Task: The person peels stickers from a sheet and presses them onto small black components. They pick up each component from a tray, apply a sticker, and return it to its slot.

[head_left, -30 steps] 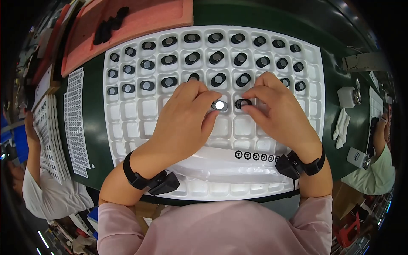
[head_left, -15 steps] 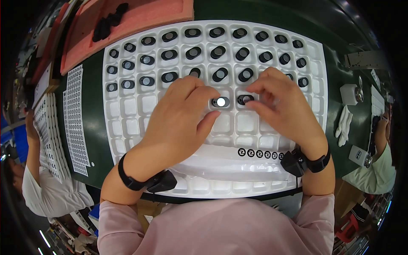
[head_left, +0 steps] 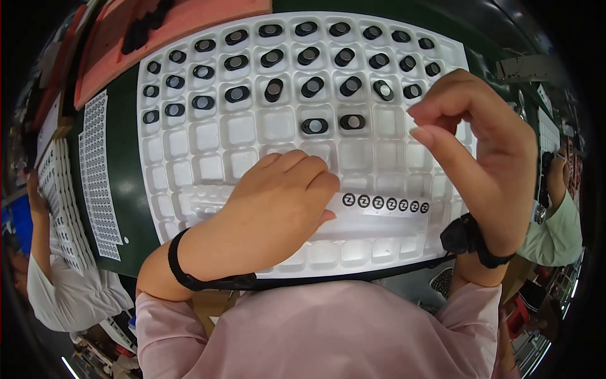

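A white compartment tray (head_left: 356, 155) lies before me, with small black oval parts (head_left: 312, 87), each bearing a round grey disc, in its far rows. Two more black parts (head_left: 352, 122) sit in a nearer row. Across the tray's near half lies a sticker strip (head_left: 378, 203) with round black-and-white stickers. My left hand (head_left: 278, 211) is closed at this strip's left end, fingers bent and thumb beside its edge; the fingertips are partly hidden. Over the tray's right side my right hand (head_left: 489, 145) is raised, thumb and forefinger curved with a small gap and nothing visible between them.
Sticker sheets (head_left: 101, 177) lie on the green table left of the tray. A pink foam tray (head_left: 214, 14) with dark items is at the far left. Other people's arms show at both sides: one (head_left: 38, 234) by stacked white trays (head_left: 60, 208), another (head_left: 558, 183) at the right.
My left hand has come down from the black part to the sticker strip. My right hand has moved right, away from the other black part. The view has shifted slightly.
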Demonstrator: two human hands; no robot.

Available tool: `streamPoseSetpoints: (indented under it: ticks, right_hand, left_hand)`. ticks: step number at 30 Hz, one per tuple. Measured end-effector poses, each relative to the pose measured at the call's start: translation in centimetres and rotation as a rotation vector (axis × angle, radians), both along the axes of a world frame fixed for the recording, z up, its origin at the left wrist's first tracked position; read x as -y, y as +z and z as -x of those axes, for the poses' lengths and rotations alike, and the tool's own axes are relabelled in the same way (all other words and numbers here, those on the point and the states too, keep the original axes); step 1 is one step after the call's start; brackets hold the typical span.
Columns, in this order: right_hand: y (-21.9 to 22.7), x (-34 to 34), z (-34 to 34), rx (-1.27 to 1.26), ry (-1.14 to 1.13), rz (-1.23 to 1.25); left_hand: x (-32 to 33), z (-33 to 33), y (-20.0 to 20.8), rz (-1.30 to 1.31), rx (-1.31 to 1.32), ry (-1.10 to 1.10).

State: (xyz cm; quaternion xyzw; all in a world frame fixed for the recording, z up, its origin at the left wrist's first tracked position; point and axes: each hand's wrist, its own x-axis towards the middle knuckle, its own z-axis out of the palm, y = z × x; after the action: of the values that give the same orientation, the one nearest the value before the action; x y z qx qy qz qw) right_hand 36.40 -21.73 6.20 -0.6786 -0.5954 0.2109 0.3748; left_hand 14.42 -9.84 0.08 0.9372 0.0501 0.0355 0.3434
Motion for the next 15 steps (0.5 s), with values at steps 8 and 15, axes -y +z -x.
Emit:
streamPoseSetpoints:
  ticks: [8,15]
  right_hand:
    - [-1.8,-2.0,4.6,-0.294,0.013,0.111]
    - [-5.5,-2.0,4.5,0.039,0.084,0.161]
  left_hand:
    - [-1.2,0.5,0.7,-0.071,-0.04,0.239]
    - [-2.0,0.4,-0.2,-0.043,-0.032,0.27]
